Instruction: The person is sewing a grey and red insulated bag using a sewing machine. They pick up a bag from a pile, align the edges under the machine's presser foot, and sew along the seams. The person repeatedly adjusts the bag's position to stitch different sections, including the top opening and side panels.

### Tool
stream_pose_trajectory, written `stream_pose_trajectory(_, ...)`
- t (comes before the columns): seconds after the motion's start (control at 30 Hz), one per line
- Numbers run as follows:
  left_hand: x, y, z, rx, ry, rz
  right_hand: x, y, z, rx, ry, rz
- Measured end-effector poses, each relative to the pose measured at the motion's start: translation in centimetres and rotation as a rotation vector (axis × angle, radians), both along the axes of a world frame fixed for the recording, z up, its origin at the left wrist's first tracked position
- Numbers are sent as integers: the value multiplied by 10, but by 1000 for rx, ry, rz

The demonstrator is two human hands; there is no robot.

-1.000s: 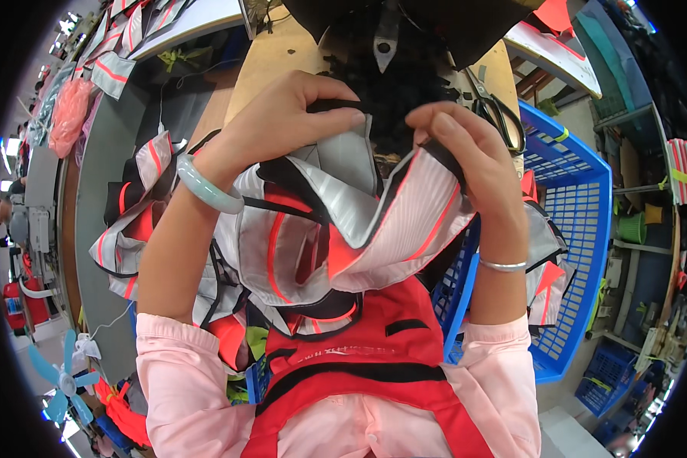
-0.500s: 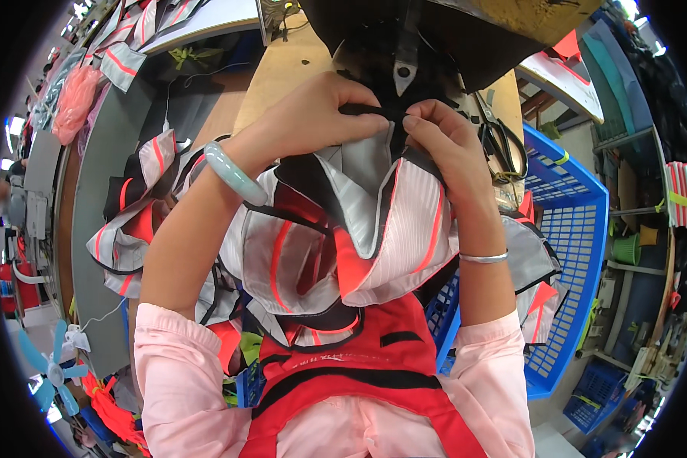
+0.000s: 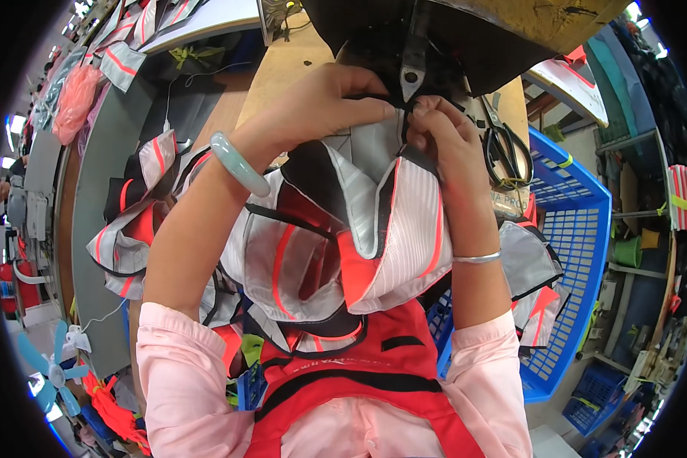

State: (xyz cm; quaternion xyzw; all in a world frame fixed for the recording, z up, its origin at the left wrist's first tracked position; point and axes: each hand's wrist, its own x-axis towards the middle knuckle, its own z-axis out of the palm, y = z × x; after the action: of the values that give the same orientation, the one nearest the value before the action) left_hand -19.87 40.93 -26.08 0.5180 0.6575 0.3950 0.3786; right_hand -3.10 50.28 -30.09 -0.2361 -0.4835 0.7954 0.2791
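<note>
Sewing machine [image 3: 466, 30]: dark head fills the top of the view; a metal presser bar [image 3: 414, 46] hangs down to just above both hands. The needle itself is not visible.
Worktable [image 3: 282, 76]: pale wood surface under the machine, with loose cut pieces heaped along its left edge.
Blue basket [image 3: 580, 252]: at the person's right, holding more grey and orange pieces.
Fabric bundle [image 3: 359, 244]: grey, white-striped and neon-orange panels with black binding, bunched between the forearms; its top edge is pushed up under the presser bar.
Left hand [image 3: 320, 103]: closed, fingers curled over the upper left edge of the bundle, pinching it against the machine bed.
Right hand [image 3: 439, 133]: closed, fingertips nipping the black-bound edge just below the bar, touching the left hand's fingertips.
Scissors [image 3: 502, 153]: black-handled, lying just right of the right hand (blades pointing up toward the machine).
Risk 1: fingertips sit very near the stitch point; a start with them there could catch a finger.
Risk 2: the hanging bulk could drag the edge off line, skewing the seam.
Risk 3: a loose layer could fold under and be stitched in by mistake.
Risk 4: the jade bangle [image 3: 239, 164] or silver bracelet [image 3: 477, 258] could snag the cloth.
</note>
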Motion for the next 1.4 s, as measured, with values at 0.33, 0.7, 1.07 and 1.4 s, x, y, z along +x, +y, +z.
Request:
stream_pose_trajectory(0.33, 0, 0, -5, 7, -151, 65, -6, -7, -3, -62, 90, -73)
stream_pose_trajectory(0.7, 8, -24, 2, -145, 184, -245, 44, -24, 20, 1406, -315, -354)
stream_pose_trajectory(1.07, 72, -40, -4, -75, 274, -558, 22, -124, -38, 2017, -490, 186)
stream_pose_trajectory(1.4, 28, -146, -96, 48, 452, -501, 63, -113, -19, 1005, -468, 529)
